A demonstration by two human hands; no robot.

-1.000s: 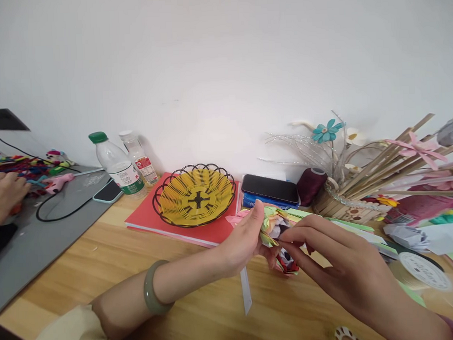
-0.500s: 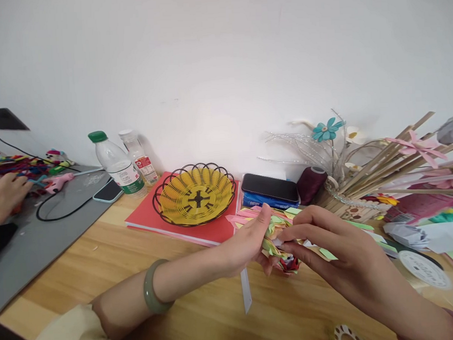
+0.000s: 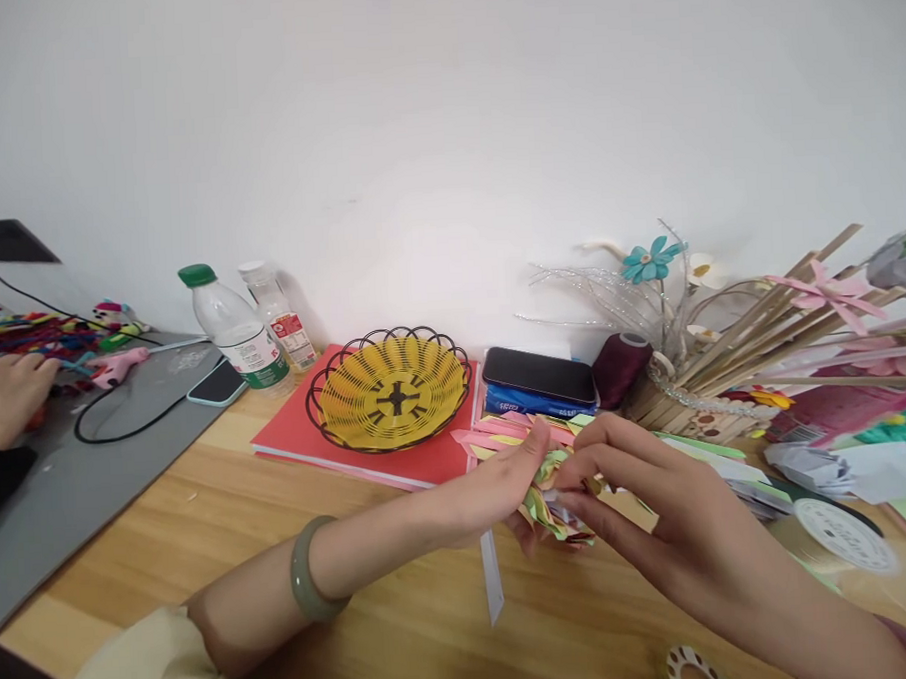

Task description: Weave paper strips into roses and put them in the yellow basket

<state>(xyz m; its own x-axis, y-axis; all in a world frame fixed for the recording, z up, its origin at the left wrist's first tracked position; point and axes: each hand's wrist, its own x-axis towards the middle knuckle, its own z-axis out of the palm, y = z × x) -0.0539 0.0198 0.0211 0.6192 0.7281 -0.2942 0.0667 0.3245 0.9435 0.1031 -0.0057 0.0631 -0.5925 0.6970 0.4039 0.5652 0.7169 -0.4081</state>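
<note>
My left hand, below a green bangle, is wrapped round a folded-paper piece in green, yellow, white and red. Its thumb lies along the top and several fingers are hidden behind the paper. From the other side, my right hand pinches the same piece with thumb and fingertips; exactly which fold they grip is hidden. Pink and yellow paper strips lie just behind the hands. A white paper strip lies on the table below my left hand.
A yellow woven basket rests on a red book. Behind my hands are a phone and dark thread spool. Sticks and flowers stand right, near a wire spool. Bottles and another person's hand are left.
The paper piece has turned slightly in my hands, and less of its red part shows. My right fingers have shifted a little on it. My left hand keeps its hold.
</note>
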